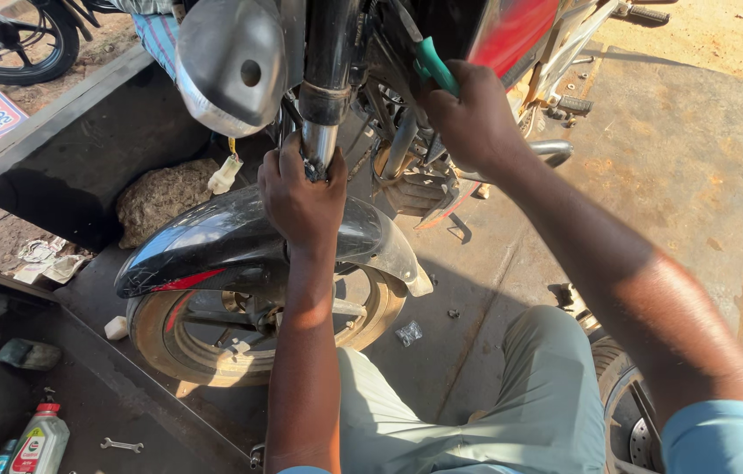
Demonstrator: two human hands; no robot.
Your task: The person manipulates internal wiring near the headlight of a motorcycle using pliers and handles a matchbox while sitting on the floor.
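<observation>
fork tube [319, 145] in closed left hand [303, 195]; green-handled tool [434, 66] in closed right hand [474, 116]

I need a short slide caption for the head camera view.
Left hand grips the motorcycle's chrome fork tube above the black fender; right hand holds a green-handled tool.

Two hands [301, 197], perhaps three wheels [253, 329].

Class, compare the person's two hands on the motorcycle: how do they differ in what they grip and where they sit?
The left hand wraps the chrome fork tube just above the black mudguard; the right hand sits higher, gripping a green-handled tool beside the red bodywork. Both are closed, backs to camera.
</observation>
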